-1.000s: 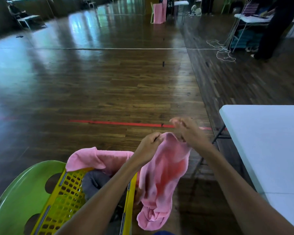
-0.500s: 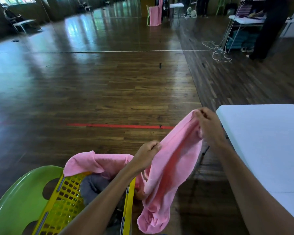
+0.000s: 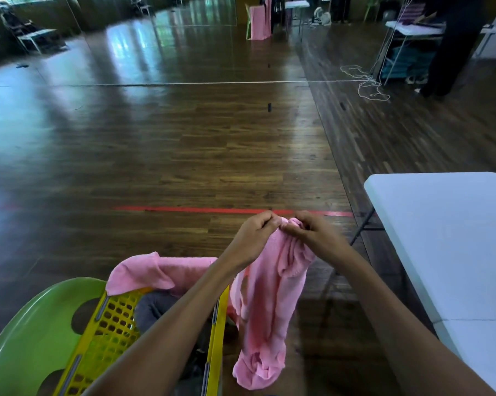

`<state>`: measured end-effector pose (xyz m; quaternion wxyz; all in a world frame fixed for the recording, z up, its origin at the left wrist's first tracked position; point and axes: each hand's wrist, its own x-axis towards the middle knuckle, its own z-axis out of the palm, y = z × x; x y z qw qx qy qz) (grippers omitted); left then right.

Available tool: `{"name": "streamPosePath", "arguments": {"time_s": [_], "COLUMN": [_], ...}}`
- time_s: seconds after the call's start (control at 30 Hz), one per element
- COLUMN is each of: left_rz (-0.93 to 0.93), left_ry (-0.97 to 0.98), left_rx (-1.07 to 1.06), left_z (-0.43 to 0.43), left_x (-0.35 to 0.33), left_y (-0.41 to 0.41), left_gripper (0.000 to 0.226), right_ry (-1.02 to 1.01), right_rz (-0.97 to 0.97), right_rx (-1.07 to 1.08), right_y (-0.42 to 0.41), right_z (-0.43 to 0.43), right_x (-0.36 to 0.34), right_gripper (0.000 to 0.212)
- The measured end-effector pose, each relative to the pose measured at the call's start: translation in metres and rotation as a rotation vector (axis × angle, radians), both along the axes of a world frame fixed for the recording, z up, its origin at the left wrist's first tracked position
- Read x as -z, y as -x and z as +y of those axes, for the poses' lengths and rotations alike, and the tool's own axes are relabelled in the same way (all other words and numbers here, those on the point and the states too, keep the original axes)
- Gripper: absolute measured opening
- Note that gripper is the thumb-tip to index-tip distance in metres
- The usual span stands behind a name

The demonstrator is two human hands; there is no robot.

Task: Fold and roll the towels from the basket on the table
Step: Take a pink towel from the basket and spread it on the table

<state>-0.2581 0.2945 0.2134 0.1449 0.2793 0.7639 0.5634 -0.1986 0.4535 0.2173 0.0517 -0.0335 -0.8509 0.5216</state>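
Left hand [image 3: 254, 238], right hand [image 3: 312, 238] apparently pinching towel [image 3: 269, 315]

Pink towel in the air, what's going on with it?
A person is holding the pink towel up over the floor. The left hand and right hand pinch its top edge close together, and the rest hangs down beside the yellow basket. A second pink towel is draped over the basket's far rim. The held towel is not yet on the white table to the right, so it has not been folded.
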Motion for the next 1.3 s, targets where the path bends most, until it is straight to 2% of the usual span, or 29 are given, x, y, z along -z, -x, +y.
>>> {"name": "streamPosePath", "arguments": {"time_s": [0.17, 0.27, 0.33, 0.43, 0.5, 0.57, 0.63, 0.73, 0.83, 0.9, 0.93, 1.03, 1.2, 1.3], "left_rz": [0.001, 0.011, 0.022, 0.099, 0.156, 0.170, 0.165, 0.108, 0.219, 0.238, 0.225, 0.196, 0.287, 0.297], "left_ry": [0.076, 0.103, 0.098, 0.066, 0.077, 0.073, 0.050, 0.022, 0.198, 0.250, 0.248, 0.195, 0.144, 0.069], "left_rx": [0.022, -0.012, -0.055, -0.048, 0.029, 0.107, 0.152, 0.182, 0.239, 0.246, 0.220, 0.093, -0.015, -0.077], "left_z": [-0.015, -0.035, -0.040, -0.026, -0.012, -0.001, 0.008, 0.016, 0.022, 0.035, 0.048, 0.105, 0.241, 0.326], "left_x": [0.017, 0.035, 0.037, 0.015, 0.000, -0.006, -0.005, 0.000, 0.013, 0.019, 0.019, -0.003, -0.063, -0.109], "left_y": [-0.002, -0.001, 0.000, 0.002, 0.004, 0.007, 0.010, 0.020, 0.039, 0.056, 0.068, 0.108, 0.197, 0.249], "left_gripper": [0.028, 0.029, 0.025, 0.029, 0.027, 0.023, 0.023, 0.026, 0.042, 0.042, 0.042, 0.044, 0.050, 0.044], "right_ry": [-0.030, -0.006, -0.063, -0.132, -0.089, 0.033, 0.106, 0.096, 0.067, 0.051, 0.021, 0.037, 0.095, 0.138], "right_rz": [0.068, 0.150, 0.135, 0.007, -0.049, -0.062, -0.064, -0.021, 0.069, 0.101, 0.106, 0.139, 0.243, 0.297], "right_rx": [0.297, 0.469, 0.419, 0.163, 0.027, -0.027, 0.011, 0.124, 0.268, 0.329, 0.343, 0.371, 0.441, 0.434], "right_y": [0.001, -0.002, -0.005, -0.006, -0.009, -0.013, -0.017, -0.016, -0.005, 0.008, 0.018, 0.059, 0.150, 0.205], "right_z": [0.011, 0.035, 0.040, 0.020, 0.002, -0.005, 0.000, 0.014, 0.042, 0.071, 0.087, 0.137, 0.252, 0.323], "right_x": [-0.015, -0.034, -0.038, -0.028, -0.020, -0.014, -0.009, -0.010, -0.018, -0.025, -0.029, -0.043, -0.088, -0.132], "right_gripper": [0.043, 0.035, 0.030, 0.020, 0.033, 0.023, 0.014, 0.028, 0.020, 0.026, 0.029, 0.019, 0.013, 0.012]}}
